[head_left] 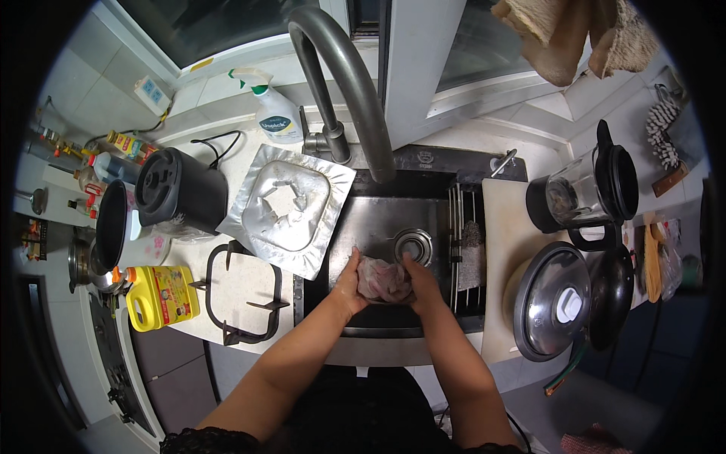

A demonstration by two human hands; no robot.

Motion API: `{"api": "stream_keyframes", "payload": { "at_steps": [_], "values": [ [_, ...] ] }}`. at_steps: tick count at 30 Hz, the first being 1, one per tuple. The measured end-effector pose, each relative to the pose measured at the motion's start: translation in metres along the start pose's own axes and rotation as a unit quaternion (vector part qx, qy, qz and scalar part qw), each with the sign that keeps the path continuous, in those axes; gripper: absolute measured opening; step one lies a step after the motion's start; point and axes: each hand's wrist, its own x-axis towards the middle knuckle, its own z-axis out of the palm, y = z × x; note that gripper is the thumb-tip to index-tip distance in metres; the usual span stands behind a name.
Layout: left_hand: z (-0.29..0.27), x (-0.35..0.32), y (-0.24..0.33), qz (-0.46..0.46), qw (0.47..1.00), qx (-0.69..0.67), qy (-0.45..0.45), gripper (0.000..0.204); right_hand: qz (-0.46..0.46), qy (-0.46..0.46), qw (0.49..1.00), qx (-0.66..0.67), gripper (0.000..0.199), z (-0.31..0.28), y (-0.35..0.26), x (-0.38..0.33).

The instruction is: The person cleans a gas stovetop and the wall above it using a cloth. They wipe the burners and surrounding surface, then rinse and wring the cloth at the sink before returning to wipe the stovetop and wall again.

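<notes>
Over the dark sink (363, 219), both hands hold a wadded, pale cloth (384, 280) with pinkish patches. My left hand (351, 287) grips its left side, thumb up along the edge. On its right side my right hand (420, 281) closes round it, the thumb on top. Most of the fingers of both hands are hidden beneath the bundle. Just beyond my right thumb lies the round metal drain (413, 247). Above the far part of the sink arches a grey tap (344, 83).
Left of the sink lie a foil sheet (261, 250) with a torn middle and a black pan support (280, 291); a yellow jug (162, 299) stands beyond. A wire rack (456, 250) sits inside the sink's right side. Further right are a lidded pot (546, 303) and a blender jug (578, 189).
</notes>
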Motion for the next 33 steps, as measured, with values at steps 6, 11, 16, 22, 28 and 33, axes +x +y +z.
{"api": "stream_keyframes", "payload": {
  "at_steps": [6,11,16,22,28,33],
  "values": [
    [0.008,-0.014,-0.005,0.18,0.918,0.321,0.145,0.078,0.027,-0.134,0.99,0.029,0.042,0.019,-0.04,-0.038],
    [0.006,-0.019,-0.007,0.253,0.866,0.428,-0.057,0.065,0.016,-0.213,0.975,0.058,0.054,0.026,-0.052,-0.044],
    [0.004,-0.021,0.009,0.254,0.902,0.348,0.004,0.035,-0.041,-0.239,0.968,-0.068,0.059,0.02,-0.067,-0.054],
    [0.039,-0.043,0.026,0.154,0.983,0.101,-0.003,0.05,-0.049,-0.179,0.946,-0.267,0.046,0.008,-0.065,-0.046],
    [0.044,-0.051,0.024,0.055,0.98,-0.122,-0.15,0.06,0.06,-0.215,0.968,0.112,0.05,0.01,-0.001,-0.028],
    [0.034,-0.046,0.029,0.168,0.985,-0.022,-0.035,0.056,0.042,-0.414,0.859,0.298,0.051,0.019,0.002,-0.051]
  ]
}}
